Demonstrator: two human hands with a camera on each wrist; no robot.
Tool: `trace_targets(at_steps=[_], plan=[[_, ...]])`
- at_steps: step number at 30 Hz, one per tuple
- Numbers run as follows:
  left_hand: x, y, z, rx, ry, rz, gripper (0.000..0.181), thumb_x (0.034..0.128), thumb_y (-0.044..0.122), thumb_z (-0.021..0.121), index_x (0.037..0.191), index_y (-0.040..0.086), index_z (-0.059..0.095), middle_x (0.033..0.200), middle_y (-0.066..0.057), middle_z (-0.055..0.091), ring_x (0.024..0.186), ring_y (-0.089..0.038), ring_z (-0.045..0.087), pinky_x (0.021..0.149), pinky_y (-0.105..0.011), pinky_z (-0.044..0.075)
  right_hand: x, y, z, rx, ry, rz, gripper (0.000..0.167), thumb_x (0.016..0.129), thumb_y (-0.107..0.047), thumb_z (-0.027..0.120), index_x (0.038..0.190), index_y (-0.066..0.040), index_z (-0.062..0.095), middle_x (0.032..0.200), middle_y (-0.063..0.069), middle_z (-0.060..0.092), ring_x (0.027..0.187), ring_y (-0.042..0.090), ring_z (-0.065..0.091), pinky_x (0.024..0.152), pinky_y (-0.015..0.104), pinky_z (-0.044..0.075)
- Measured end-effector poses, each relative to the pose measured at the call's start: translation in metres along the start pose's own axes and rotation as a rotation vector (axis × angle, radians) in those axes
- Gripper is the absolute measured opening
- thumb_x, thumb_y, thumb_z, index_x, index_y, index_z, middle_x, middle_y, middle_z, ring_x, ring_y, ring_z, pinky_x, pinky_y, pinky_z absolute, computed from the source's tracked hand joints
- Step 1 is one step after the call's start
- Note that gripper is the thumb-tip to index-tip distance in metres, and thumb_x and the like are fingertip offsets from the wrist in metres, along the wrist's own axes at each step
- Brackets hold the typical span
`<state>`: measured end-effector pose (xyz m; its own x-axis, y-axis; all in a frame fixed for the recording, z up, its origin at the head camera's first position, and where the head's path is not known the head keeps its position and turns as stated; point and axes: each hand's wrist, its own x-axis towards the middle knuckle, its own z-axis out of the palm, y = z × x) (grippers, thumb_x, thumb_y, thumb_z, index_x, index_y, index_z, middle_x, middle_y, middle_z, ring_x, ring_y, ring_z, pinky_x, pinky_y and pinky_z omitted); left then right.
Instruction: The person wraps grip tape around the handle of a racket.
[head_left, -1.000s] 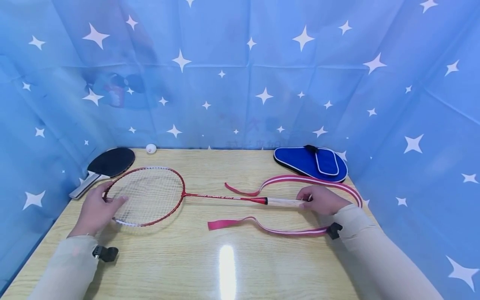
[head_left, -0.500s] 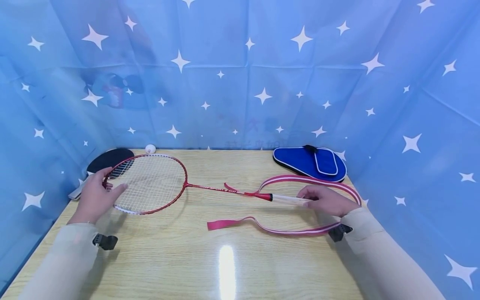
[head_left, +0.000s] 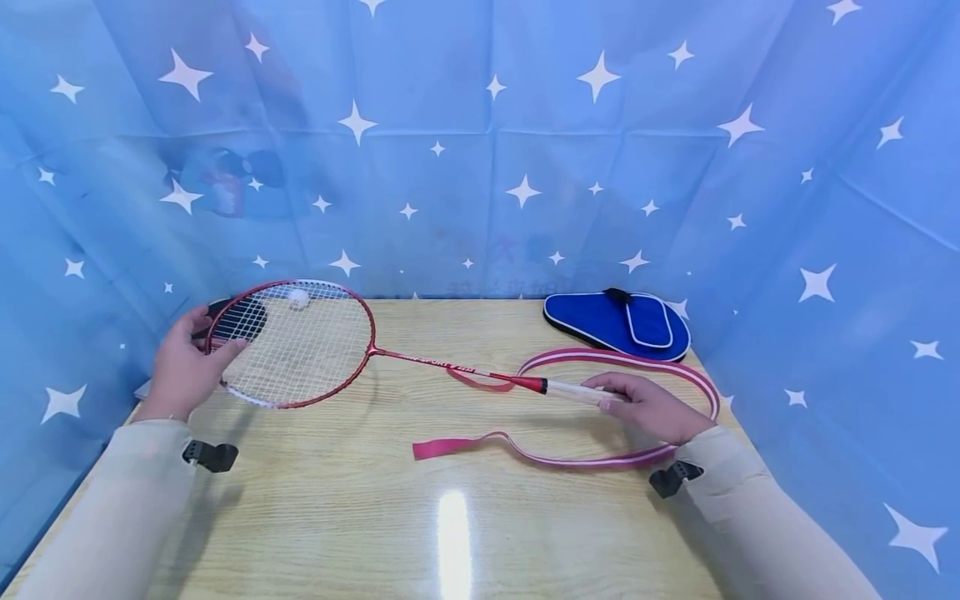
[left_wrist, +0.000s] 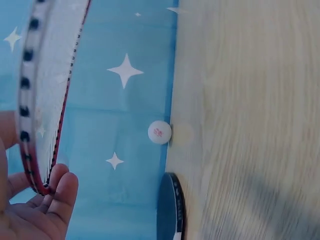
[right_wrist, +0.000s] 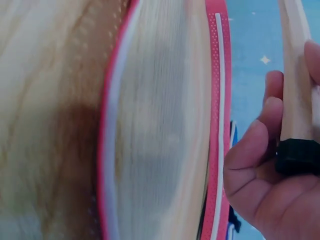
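Note:
A red and white badminton racket [head_left: 372, 351] is held level above the table between both hands, its strung head on the left. My left hand [head_left: 185, 367] grips the head's outer rim, thumb on the near side and fingers behind; the left wrist view shows the fingers [left_wrist: 65, 192] around the frame. My right hand [head_left: 648, 404] holds the bare pale handle [right_wrist: 296, 85] near its black end cap [right_wrist: 298, 156]. Below the handle, a pink and white grip tape [head_left: 600, 461] lies in a loose loop on the table, apart from the racket.
A black table tennis bat [head_left: 247, 321] lies at the back left, partly behind the strings. Beside it is a white ball [left_wrist: 159, 132]. At the back right lies a blue bat case [head_left: 611, 321]. Blue starry cloth [head_left: 450, 208] encloses the wooden table [head_left: 322, 500].
Both hands have lifted the racket off the table. Its head has risen farther and moved back, now overlapping the ball and the bat in the head view. The tape has stayed put.

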<state>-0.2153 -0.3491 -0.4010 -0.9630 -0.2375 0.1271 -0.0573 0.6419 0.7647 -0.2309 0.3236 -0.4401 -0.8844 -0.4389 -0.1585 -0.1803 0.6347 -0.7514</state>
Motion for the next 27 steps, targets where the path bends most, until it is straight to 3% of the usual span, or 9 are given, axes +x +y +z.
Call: trace_targets(at_steps=[3,5,8,12,15,18,23,27], plan=[[-0.002,0.000,0.003,-0.063,0.011,-0.062,0.089,0.1052,0.044,0.060,0.168,0.005,0.012,0.166,-0.029,0.031,0.139,-0.047,0.044,0.083,-0.018,0.052,0.001,0.000,0.002,0.012,0.010,-0.008,0.034,0.106,-0.035,0.064,0.139,-0.030,0.063,0.127,0.003,0.065,0.111,0.028,0.055,0.091,0.035,0.047],[-0.003,0.000,0.008,-0.094,0.016,-0.085,0.085,0.1065,0.041,0.059,0.168,0.004,0.012,0.163,-0.030,0.035,0.136,-0.043,0.048,0.074,-0.009,0.049,0.002,0.000,0.003,0.013,0.017,-0.010,0.034,0.106,-0.036,0.063,0.140,-0.029,0.063,0.125,0.005,0.064,0.109,0.029,0.055,0.090,0.036,0.046],[-0.005,0.001,0.016,-0.162,0.022,-0.108,0.082,0.1077,0.035,0.057,0.168,0.002,0.012,0.158,-0.030,0.040,0.129,-0.035,0.054,0.072,-0.004,0.049,0.004,-0.003,0.005,0.023,0.032,-0.011,0.035,0.106,-0.037,0.063,0.140,-0.027,0.063,0.117,0.007,0.063,0.102,0.029,0.055,0.085,0.035,0.045],[-0.008,0.007,0.028,-0.286,0.027,-0.162,0.084,0.1089,0.031,0.055,0.169,0.007,0.002,0.163,-0.029,0.033,0.139,-0.030,0.050,0.093,-0.011,0.053,0.007,-0.005,0.010,0.069,0.047,-0.002,0.032,0.106,-0.033,0.065,0.137,-0.026,0.065,0.112,0.009,0.062,0.096,0.030,0.053,0.081,0.034,0.044],[-0.011,0.013,0.038,-0.431,0.062,-0.242,0.088,0.1090,0.030,0.055,0.170,0.019,-0.007,0.172,-0.024,0.020,0.152,-0.028,0.038,0.112,-0.021,0.046,0.009,-0.006,0.015,0.093,0.041,-0.004,0.031,0.106,-0.032,0.065,0.137,-0.025,0.065,0.115,0.008,0.062,0.097,0.030,0.052,0.082,0.034,0.043],[-0.014,0.020,0.053,-0.595,0.130,-0.296,0.091,0.1083,0.025,0.056,0.168,0.029,-0.012,0.174,-0.020,0.017,0.153,-0.023,0.037,0.114,-0.023,0.044,0.011,-0.009,0.019,0.094,0.031,-0.005,0.033,0.106,-0.033,0.065,0.138,-0.027,0.064,0.116,0.008,0.063,0.097,0.031,0.052,0.083,0.036,0.043],[-0.019,0.031,0.070,-0.807,0.217,-0.279,0.094,0.1076,0.013,0.056,0.167,0.035,-0.014,0.167,-0.022,0.031,0.141,-0.021,0.051,0.100,-0.015,0.052,0.012,-0.013,0.023,0.092,0.039,0.001,0.032,0.106,-0.034,0.065,0.138,-0.029,0.065,0.109,0.010,0.061,0.092,0.032,0.052,0.080,0.035,0.044],[-0.020,0.037,0.074,-0.893,0.260,-0.268,0.091,0.1083,0.008,0.052,0.167,0.038,-0.011,0.166,-0.020,0.035,0.140,-0.021,0.052,0.098,-0.014,0.053,0.013,-0.015,0.025,0.090,0.043,-0.002,0.032,0.106,-0.032,0.065,0.138,-0.029,0.065,0.111,0.010,0.062,0.092,0.032,0.052,0.080,0.035,0.044]])
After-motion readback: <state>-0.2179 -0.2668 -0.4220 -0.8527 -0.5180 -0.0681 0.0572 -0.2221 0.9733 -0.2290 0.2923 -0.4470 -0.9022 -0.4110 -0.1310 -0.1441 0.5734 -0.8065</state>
